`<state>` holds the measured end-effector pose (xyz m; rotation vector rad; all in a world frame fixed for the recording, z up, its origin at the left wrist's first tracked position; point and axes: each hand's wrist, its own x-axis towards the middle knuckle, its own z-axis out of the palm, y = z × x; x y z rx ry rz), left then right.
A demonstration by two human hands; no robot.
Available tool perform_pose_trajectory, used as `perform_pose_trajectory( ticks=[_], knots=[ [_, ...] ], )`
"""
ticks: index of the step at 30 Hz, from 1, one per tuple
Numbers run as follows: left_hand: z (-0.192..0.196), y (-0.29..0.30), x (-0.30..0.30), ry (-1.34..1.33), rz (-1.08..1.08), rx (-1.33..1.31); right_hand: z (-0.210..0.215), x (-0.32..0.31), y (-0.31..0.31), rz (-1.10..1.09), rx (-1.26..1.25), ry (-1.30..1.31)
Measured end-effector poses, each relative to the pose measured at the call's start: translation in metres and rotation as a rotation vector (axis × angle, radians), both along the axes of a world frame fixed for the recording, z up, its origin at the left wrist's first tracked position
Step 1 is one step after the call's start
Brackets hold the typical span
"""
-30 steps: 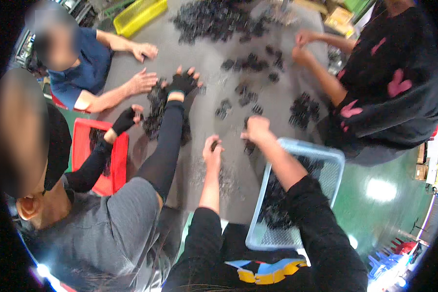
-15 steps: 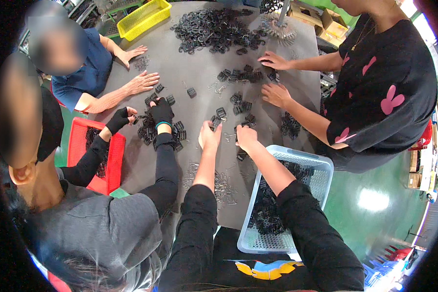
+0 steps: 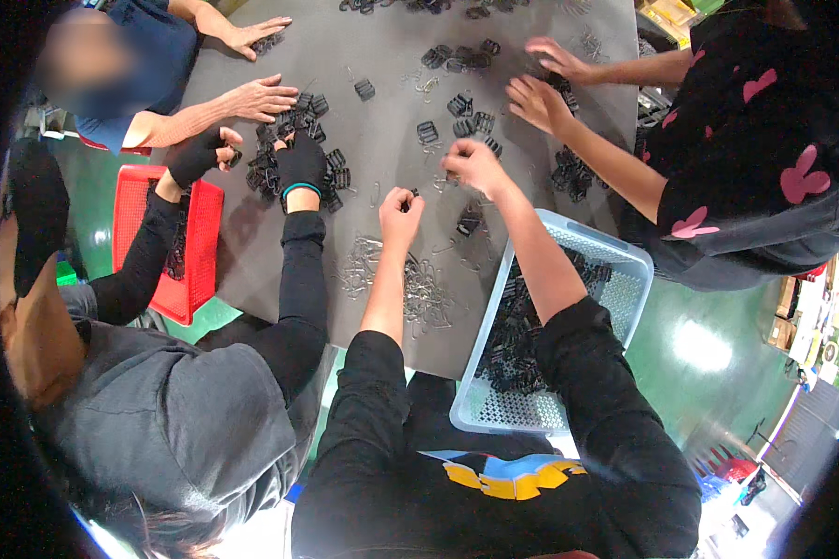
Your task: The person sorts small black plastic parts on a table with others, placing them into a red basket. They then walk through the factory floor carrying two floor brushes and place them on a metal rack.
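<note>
Dark piece [image 3: 407,203] — mostly hidden by the left hand [image 3: 400,220].

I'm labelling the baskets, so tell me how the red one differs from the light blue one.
The red basket is at the picture's left, the light blue basket at its right. The red basket looks smaller in view than the light blue basket. A co-worker's black sleeve crosses the red basket; the person's right forearm crosses the light blue basket. Both hold dark pieces.

At the table's [image 3: 382,130] near edge, wire hooks [image 3: 425,296] are spread left of a basket [image 3: 522,408] in which buckles [image 3: 513,345] are piled.
</note>
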<state>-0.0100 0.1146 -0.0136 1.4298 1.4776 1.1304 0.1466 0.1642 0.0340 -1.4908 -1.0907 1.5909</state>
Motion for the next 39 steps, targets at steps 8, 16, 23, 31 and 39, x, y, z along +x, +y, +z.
perform_pose_trajectory(
  ticks=[8, 16, 23, 31, 39],
  knots=[
    [-0.018, -0.006, -0.001, -0.303, 0.092, -0.158, 0.005, 0.038, 0.017, -0.791, 0.078, 0.148],
    [0.004, -0.002, 0.009, 0.034, 0.073, -0.231, -0.005, 0.062, 0.028, 0.281, -0.056, -1.239],
    [-0.014, 0.0, 0.007, -0.067, 0.068, -0.257, -0.033, 0.067, 0.026, 0.226, 0.069, -1.109],
    [-0.022, 0.003, 0.0, -0.198, 0.056, -0.353, -0.025, 0.054, 0.037, 0.352, 0.021, -0.988],
    [-0.023, 0.003, -0.002, -0.211, 0.047, -0.359, -0.026, 0.056, 0.057, -0.198, 0.378, -0.965]
  ],
)
